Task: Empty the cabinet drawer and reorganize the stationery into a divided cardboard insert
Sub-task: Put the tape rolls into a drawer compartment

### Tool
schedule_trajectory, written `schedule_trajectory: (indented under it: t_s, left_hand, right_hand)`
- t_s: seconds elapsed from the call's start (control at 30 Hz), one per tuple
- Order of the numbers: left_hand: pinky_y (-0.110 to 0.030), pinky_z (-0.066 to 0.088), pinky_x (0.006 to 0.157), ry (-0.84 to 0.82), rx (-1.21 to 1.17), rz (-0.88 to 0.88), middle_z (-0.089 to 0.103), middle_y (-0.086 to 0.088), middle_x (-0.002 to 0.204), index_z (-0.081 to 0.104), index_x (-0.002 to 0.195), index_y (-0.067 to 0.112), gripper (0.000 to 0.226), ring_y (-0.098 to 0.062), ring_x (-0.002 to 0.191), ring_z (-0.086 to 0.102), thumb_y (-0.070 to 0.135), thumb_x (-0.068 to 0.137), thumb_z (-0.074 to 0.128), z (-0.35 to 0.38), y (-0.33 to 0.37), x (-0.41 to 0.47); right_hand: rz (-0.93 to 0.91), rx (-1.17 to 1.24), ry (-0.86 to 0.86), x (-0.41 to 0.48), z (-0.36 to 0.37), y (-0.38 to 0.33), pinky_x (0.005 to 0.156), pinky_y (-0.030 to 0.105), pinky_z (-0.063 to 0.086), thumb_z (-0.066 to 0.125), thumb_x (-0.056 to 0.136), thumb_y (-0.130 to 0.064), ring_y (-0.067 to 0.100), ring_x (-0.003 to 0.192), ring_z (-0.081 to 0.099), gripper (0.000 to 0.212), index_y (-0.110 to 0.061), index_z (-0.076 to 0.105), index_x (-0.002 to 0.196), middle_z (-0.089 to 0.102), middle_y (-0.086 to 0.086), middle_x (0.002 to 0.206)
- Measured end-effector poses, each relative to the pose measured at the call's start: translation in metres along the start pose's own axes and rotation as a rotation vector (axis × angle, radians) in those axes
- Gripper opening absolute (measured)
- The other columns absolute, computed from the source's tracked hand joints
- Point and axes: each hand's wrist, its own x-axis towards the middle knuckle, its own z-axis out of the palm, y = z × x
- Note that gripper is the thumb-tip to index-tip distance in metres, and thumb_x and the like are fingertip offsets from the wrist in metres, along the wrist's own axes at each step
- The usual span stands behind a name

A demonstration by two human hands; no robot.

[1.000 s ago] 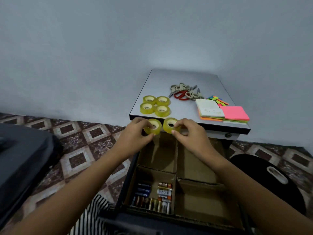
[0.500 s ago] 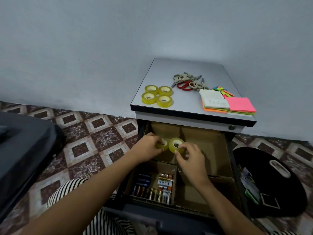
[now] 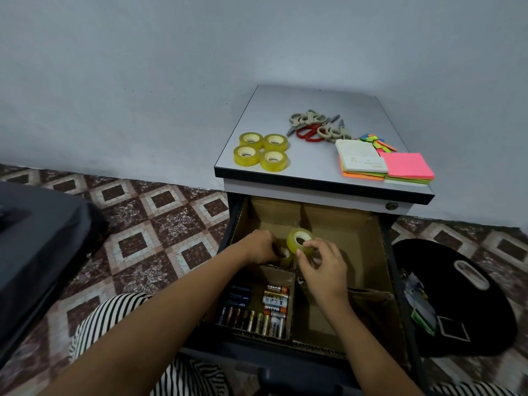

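Observation:
The cabinet drawer stands pulled out with a divided cardboard insert (image 3: 357, 224) inside it. My left hand (image 3: 258, 247) holds a yellow tape roll (image 3: 286, 257) low in the back-left compartment, the roll partly hidden by my fingers. My right hand (image 3: 321, 265) pinches a second yellow tape roll (image 3: 298, 240) tilted just above the middle divider. Several batteries (image 3: 258, 307) fill the front-left compartment. Several more tape rolls (image 3: 261, 151) sit on the cabinet top (image 3: 311, 172), with scissors (image 3: 315, 127) and sticky note pads (image 3: 383, 165).
A black round bag (image 3: 463, 295) with papers lies on the patterned floor right of the cabinet. A dark case (image 3: 37, 247) fills the left edge. My striped clothing (image 3: 108, 312) shows below the drawer front. The right compartments of the insert hold nothing visible.
Both hands have come down from the cabinet's front edge into the drawer, each carrying a tape roll. The left roll is now low in the back-left compartment.

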Motion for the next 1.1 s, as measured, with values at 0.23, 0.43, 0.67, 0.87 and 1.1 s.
schedule_trajectory:
  t_s: [0.23,0.43,0.67,0.87,1.1]
  left_hand:
    - [-0.029,0.050,0.076,-0.113,0.005,-0.022,0.067,-0.010,0.101,0.067,0.106,0.005,0.030,-0.021,0.089,0.062,0.027,0.086,0.064,0.002,-0.003,0.005]
    - [-0.027,0.047,0.087,-0.088,-0.070,0.022,0.063,-0.007,0.116,0.061,0.118,0.010,0.029,-0.019,0.104,0.059,0.020,0.091,0.057,-0.001,-0.002,0.001]
    - [-0.015,0.045,0.073,0.414,-0.114,0.165,0.061,-0.001,0.110,0.063,0.113,0.013,0.025,-0.006,0.085,0.057,0.025,0.094,0.052,-0.015,-0.005,-0.038]
    - [-0.022,0.036,0.096,0.672,-0.159,0.095,0.052,-0.004,0.127,0.058,0.123,0.014,0.031,-0.016,0.118,0.048,0.020,0.093,0.054,-0.017,-0.043,-0.058]
    - [-0.037,0.037,0.107,0.461,-0.663,-0.074,0.042,-0.003,0.144,0.030,0.146,0.017,0.058,-0.018,0.129,0.043,0.032,0.094,0.052,0.002,-0.064,-0.055]
  right_hand:
    - [0.002,0.010,0.012,-0.001,0.000,0.000,0.093,0.039,0.050,0.068,0.083,-0.019,0.019,0.113,0.051,0.021,-0.032,0.055,0.094,0.053,-0.003,0.118]
    - [-0.004,-0.001,-0.004,-0.001,-0.001,-0.001,0.092,0.034,0.049,0.068,0.083,-0.018,0.016,0.111,0.050,0.021,-0.031,0.055,0.094,0.049,-0.009,0.114]
    - [0.001,0.025,-0.087,0.003,-0.006,-0.004,0.090,0.023,0.047,0.066,0.084,-0.015,0.007,0.105,0.049,0.017,-0.024,0.059,0.098,0.050,-0.010,0.111]
    - [-0.235,-0.174,-0.272,0.020,-0.014,-0.021,0.089,0.007,0.032,0.066,0.085,-0.018,0.002,0.110,0.046,0.019,-0.018,0.064,0.105,0.052,-0.010,0.120]
    - [-0.431,-0.473,-0.666,0.072,0.004,-0.052,0.086,0.023,0.047,0.066,0.085,-0.019,0.008,0.095,0.054,0.016,-0.016,0.064,0.100,0.058,-0.002,0.111]
